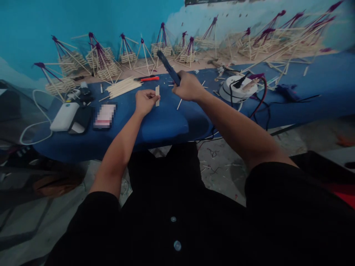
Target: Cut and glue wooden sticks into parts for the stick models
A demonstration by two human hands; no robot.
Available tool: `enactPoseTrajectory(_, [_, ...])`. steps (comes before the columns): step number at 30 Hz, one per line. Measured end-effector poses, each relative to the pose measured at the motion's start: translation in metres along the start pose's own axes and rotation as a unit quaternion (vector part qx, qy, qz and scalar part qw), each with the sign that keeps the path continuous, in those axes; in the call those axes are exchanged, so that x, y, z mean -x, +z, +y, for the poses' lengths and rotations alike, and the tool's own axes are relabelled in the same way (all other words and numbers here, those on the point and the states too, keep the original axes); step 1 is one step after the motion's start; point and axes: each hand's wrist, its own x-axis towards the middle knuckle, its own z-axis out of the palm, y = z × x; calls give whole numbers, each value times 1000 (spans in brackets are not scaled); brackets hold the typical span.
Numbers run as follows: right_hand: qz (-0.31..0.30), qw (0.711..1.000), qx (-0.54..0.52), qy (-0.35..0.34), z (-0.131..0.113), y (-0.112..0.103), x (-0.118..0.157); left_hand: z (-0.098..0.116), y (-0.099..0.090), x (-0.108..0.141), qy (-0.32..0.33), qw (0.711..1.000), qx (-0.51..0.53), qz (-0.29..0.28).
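Blue surface point(166, 125), left to right: white power bank point(64, 116); phone point(104, 115); loose stick pile point(123, 87); left hand point(145, 101), fingers pinched closed on a short stick bundle point(157, 95) held upright just above the surface; right hand point(188, 87), fist closed round a dark glue gun point(168, 67); white cable reel point(237, 88).

The long padded work surface point(166, 125) is deep blue, the painted wall point(83, 22) turquoise. Pale wooden sticks point(123, 87) lie beside a red-handled cutter point(148, 78). The small stick-built frames point(104, 66) carry purple thread.
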Motion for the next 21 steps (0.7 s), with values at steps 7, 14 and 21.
enactPoseTrajectory(7, [-17,989,149,-1,-12,-19,44,-4,2,-2,107,987,-116,43])
enactPoseTrajectory(14, [-28,984,178,-5,-22,-3,57,1,5,6,112,986,-116,53])
enactPoseTrajectory(21, [-31,984,175,-4,-22,8,59,5,5,9,124,979,-152,53])
